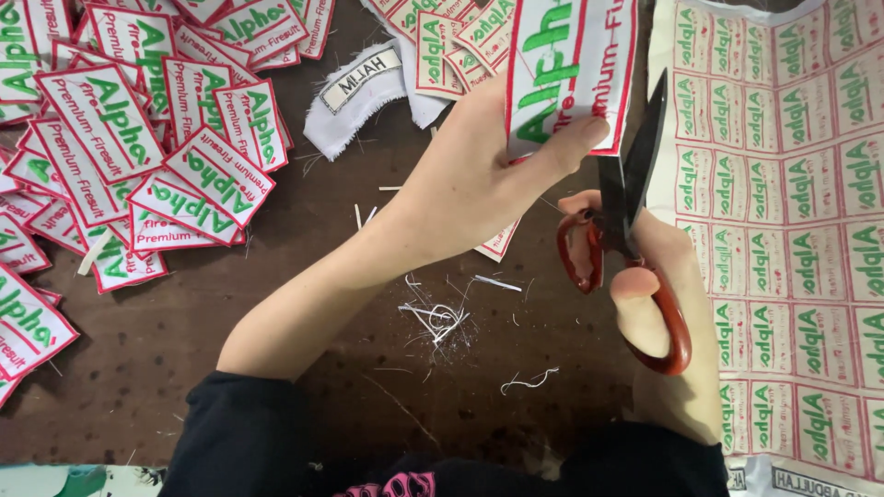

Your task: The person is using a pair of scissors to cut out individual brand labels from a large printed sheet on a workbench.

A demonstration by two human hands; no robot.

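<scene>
Two hands are working over the dark brown surface (304,304): the left hand (470,184) is pinching a white embroidered patch with red border and green lettering (566,64), held up near top centre. The right hand (658,304) is gripping red-handled black scissors (631,212), blades parted beside the patch's edge. Cut patches (138,147) are lying piled far left, and an uncut sheet of patches (792,230) is lying right.

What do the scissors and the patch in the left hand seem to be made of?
Scissors: dark, matte blades, likely metal; glossy red-orange handles, probably plastic or coated. Patch: white woven cloth with stitched green lettering and a red sewn border, apparently embroidered fabric, matte.
</scene>
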